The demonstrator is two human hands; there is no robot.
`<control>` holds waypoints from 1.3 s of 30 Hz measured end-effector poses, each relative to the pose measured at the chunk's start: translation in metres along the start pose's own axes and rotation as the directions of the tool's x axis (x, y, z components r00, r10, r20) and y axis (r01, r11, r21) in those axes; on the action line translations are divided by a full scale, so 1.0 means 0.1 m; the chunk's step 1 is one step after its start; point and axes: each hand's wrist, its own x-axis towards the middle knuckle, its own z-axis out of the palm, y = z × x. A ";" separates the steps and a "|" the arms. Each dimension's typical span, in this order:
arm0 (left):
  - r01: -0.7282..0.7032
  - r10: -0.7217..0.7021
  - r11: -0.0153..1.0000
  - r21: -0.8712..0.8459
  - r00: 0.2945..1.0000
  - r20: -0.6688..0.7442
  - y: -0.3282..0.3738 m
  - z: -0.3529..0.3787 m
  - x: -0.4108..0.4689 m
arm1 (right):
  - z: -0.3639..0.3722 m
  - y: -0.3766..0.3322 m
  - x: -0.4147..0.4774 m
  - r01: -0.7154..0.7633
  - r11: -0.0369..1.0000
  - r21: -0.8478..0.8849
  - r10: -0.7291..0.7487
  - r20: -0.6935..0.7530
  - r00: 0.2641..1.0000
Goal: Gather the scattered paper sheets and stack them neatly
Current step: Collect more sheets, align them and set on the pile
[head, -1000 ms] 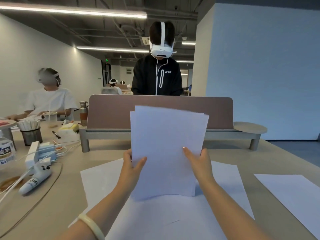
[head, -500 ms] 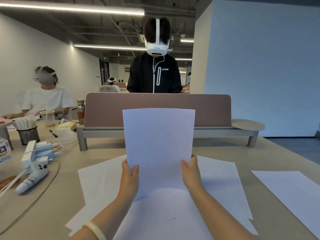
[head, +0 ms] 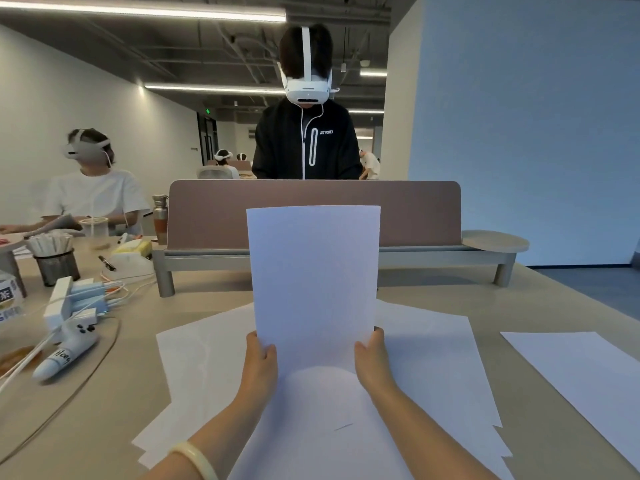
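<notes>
A squared-up stack of plain white sheets (head: 313,285) is standing upright on its lower edge, its sides lining up flush. It is resting on several larger white sheets (head: 429,368) that are lying flat and fanned unevenly beneath it on the surface (head: 104,403). One more white sheet (head: 585,379) is lying flat, apart, to the right of the stack.

The upright stack of sheets (head: 313,282) at frame centre is matt white paper, smooth and uncreased, as are the loose sheets (head: 433,362) lying under it. The counter (head: 104,403) looks like pale, smooth matt laminate. At left stand a brushed-metal bottle (head: 160,218), a dark mesh pen cup (head: 57,266) and a glossy white plastic controller (head: 65,353).
</notes>
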 end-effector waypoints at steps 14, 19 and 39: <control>-0.105 0.104 0.934 0.341 0.994 0.021 0.02 0.14 0.05 | -0.40 0.16 0.09 0.085 0.799 -0.596 -0.082 0.031 0.996; -0.127 0.089 0.936 0.327 0.988 0.128 0.20 0.65 0.10 | -1.04 0.23 0.19 0.068 0.860 -0.505 -0.127 -0.083 0.988; -0.224 0.106 0.969 0.103 0.755 0.647 0.58 3.39 -1.19 | -4.14 1.28 -0.17 -0.367 0.829 -0.423 0.027 -0.624 0.781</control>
